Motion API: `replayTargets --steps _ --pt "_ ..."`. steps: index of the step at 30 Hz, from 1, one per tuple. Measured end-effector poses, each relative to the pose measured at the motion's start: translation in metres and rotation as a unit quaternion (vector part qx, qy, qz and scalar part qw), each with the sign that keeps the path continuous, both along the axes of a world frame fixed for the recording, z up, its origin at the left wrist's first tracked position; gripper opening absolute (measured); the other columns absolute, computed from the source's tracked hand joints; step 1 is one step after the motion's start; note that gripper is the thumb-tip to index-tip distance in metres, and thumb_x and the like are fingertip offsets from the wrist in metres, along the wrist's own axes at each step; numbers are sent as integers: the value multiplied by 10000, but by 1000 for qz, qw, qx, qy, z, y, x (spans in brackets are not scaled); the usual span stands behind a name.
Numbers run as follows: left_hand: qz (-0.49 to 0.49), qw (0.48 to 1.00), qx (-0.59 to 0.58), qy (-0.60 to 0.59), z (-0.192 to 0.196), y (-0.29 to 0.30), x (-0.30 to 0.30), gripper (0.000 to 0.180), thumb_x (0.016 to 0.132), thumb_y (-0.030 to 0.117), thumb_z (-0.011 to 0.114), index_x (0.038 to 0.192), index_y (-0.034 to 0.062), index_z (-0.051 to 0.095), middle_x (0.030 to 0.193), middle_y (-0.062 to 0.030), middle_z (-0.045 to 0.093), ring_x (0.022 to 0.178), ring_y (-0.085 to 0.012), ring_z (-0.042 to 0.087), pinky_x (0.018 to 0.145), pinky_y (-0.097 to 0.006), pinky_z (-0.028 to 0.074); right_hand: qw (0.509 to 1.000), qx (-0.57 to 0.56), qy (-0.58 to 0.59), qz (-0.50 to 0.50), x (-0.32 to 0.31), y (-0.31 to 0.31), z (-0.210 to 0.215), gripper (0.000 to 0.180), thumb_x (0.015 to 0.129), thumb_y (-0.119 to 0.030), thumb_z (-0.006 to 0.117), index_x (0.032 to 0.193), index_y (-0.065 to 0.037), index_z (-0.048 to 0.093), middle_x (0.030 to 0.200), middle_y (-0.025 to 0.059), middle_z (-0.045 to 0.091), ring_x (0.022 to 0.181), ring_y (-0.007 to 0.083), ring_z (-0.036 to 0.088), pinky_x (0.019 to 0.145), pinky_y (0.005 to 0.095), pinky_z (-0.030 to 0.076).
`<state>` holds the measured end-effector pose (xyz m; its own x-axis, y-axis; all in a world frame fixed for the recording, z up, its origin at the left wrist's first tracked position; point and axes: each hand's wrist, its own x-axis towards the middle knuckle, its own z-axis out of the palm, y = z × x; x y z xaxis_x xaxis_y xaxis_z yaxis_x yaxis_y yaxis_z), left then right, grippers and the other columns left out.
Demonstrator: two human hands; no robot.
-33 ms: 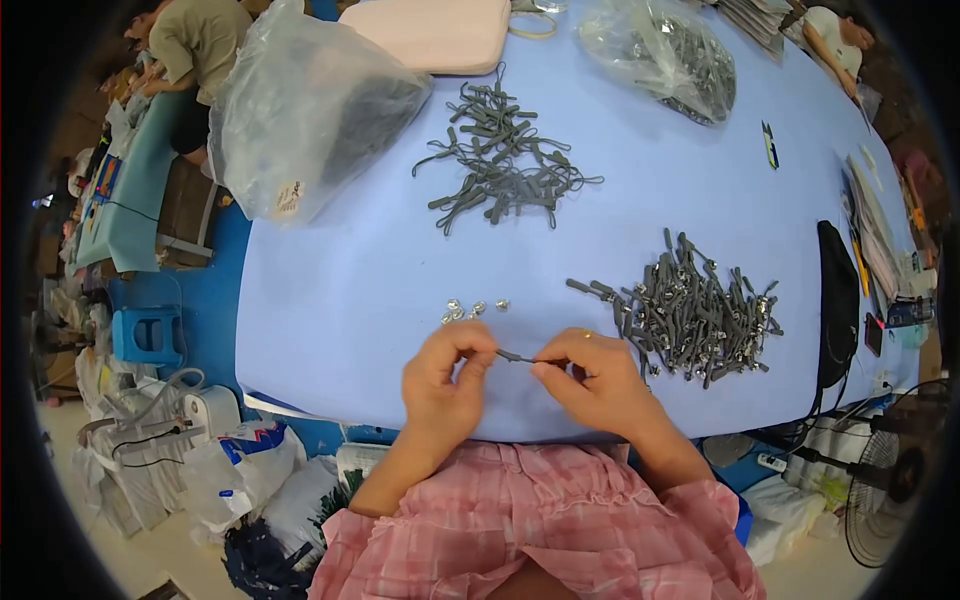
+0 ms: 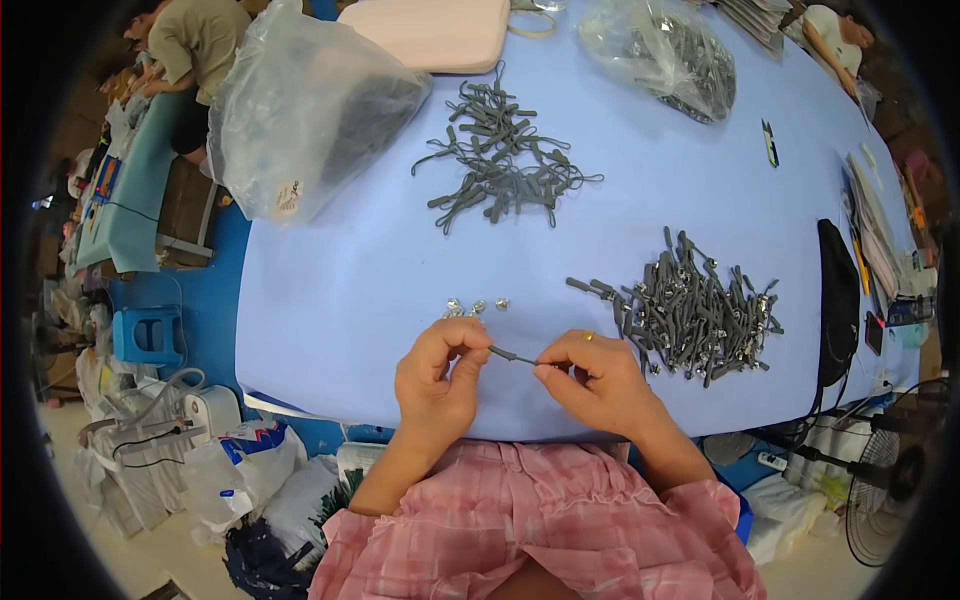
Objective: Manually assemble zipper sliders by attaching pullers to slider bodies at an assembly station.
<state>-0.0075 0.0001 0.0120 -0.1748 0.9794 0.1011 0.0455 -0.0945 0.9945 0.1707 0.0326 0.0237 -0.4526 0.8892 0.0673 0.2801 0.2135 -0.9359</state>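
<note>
Between my hands a thin dark grey cord zipper pull (image 2: 511, 355) is stretched above the near part of the table. My left hand (image 2: 440, 375) pinches its thicker end between thumb and fingers. The thin end is pinched by my right hand (image 2: 595, 378), which wears a ring. Several small shiny metal pieces (image 2: 478, 307) lie just beyond my left hand. To the right is a heap of grey pulls with metal parts (image 2: 700, 315). Farther off sits a looser pile of grey looped pulls (image 2: 510, 160), with no metal visible on them.
The blue table (image 2: 350, 310) also bears a large clear plastic bag (image 2: 300, 120), a second filled bag (image 2: 665, 60), a pink case (image 2: 435, 30), small snips (image 2: 769, 145) and a black pouch (image 2: 836, 300). A fan (image 2: 890, 470) stands at lower right. Other people sit at far left and far right.
My left hand has shifted slightly left, and more of the zipper pull shows between my hands. The piles have not moved.
</note>
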Motion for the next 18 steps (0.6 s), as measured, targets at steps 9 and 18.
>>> replayTargets --steps 9,18 --pt "-128 968 56 208 17 10 10 167 753 -32 583 907 31 568 806 -90 560 688 -240 558 609 -305 474 999 2 36 7 5 7 7 52 761 -54 629 789 -17 607 683 56 587 518 99 513 455 228 388" --pt "-41 933 133 332 5 74 -23 60 750 69 633 801 47 610 787 -90 594 678 -249 561 565 -326 451 948 177 -262 37 34 21 20 130 702 -111 662 795 -32 617 793 80 590 749 251 584 584 335 472"
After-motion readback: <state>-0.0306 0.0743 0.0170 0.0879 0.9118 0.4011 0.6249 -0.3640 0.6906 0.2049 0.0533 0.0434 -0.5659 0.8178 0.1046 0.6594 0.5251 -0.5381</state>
